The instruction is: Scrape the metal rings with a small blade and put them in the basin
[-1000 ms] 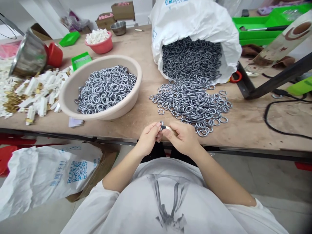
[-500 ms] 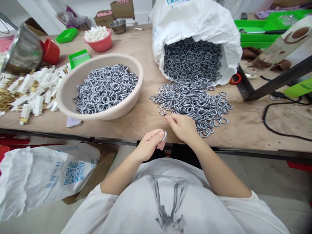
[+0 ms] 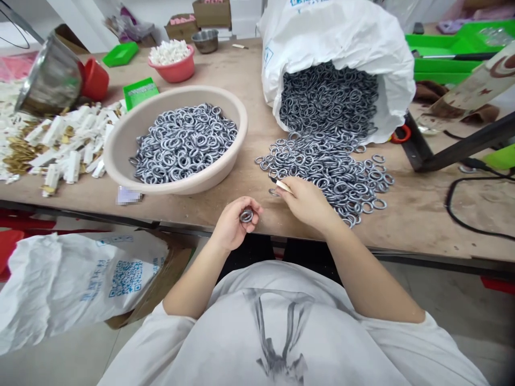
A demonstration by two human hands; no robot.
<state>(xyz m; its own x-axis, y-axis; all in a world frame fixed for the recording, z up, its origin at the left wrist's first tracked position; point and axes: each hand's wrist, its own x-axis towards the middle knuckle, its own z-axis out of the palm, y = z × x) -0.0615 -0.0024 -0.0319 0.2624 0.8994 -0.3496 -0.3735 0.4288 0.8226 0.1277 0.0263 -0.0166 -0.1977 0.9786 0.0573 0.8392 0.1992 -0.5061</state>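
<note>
My left hand (image 3: pixel 237 222) is just off the table edge, palm turned up and fingers curled round grey metal rings (image 3: pixel 246 216); how many it holds I cannot tell. Between the thumb and fingers of my right hand (image 3: pixel 308 201) is a slim tool (image 3: pixel 284 186) with a pale handle and a dark tip, perhaps a small brush. One loose ring (image 3: pixel 273 192) lies by that tip. Beyond and under the right hand spreads a pile of grey rings (image 3: pixel 322 161), spilling from a white sack (image 3: pixel 338 37). A beige basin (image 3: pixel 116 177) at left holds many such rings.
White and gold pieces (image 3: pixel 68 142) lie heaped at far left, with a steel bowl (image 3: pixel 52 75) tipped over them. Behind are a pink bowl (image 3: pixel 173 72) and a green tray (image 3: pixel 140 94). A black metal bar (image 3: pixel 462 142) and cable (image 3: pixel 448 203) lie right.
My left hand has moved left and opened out a little, showing rings in its curl. My right hand has turned, bringing the tool's pale handle into view. The whole view has shifted slightly.
</note>
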